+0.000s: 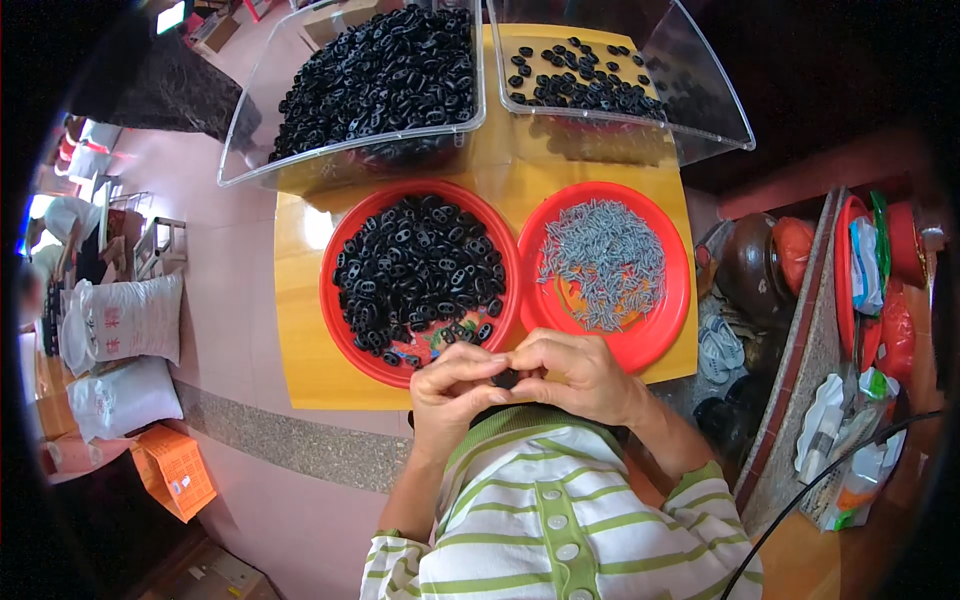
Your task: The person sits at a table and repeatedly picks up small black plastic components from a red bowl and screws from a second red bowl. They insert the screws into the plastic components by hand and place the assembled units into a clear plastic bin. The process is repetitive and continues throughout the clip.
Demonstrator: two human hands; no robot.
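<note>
Left hand (452,386), right hand (580,376) — curled, close together

Upper white sack (125,322), left side: large red printed characters (128,343) across its front, bent by the lens; the clearest print in view. Lower white sack (135,400), just beneath: faint marks, too weak to read. Orange crate (170,462) below that: small white label (181,484), lettering too small to make out. Far right, white-orange-green package (862,490) and white-and-blue packet (866,262): coloured packaging, any print on them too blurred to read.
</note>
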